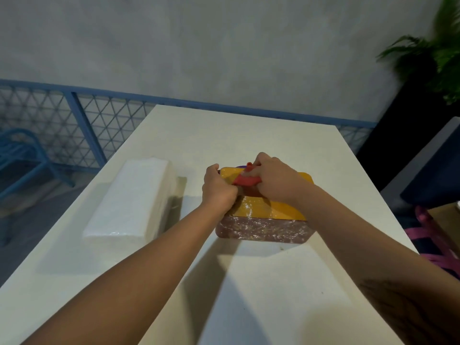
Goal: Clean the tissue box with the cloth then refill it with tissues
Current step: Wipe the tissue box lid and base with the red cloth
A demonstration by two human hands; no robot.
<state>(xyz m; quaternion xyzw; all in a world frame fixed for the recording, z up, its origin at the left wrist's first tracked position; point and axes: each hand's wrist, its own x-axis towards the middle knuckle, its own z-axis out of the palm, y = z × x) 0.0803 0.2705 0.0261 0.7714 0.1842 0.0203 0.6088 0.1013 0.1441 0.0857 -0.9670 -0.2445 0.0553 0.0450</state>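
The tissue box [263, 227] stands near the middle of the white table [249, 295]; it has a yellow lid and a brown speckled side with pale dust on it. A red cloth [246, 181] lies across the lid's far part. My left hand [217, 189] has its fingers curled at the cloth's left end on the lid. My right hand [273, 179] grips the cloth from the right, knuckles up. A wrapped white pack of tissues [132, 202] lies on the table to the left of the box.
A blue mesh fence [74, 120] runs behind the table, with a blue chair [22, 160] at the far left. A dark planter with a green plant [433, 58] stands at the back right. A dark seat with pink straps [435, 235] sits by the table's right edge.
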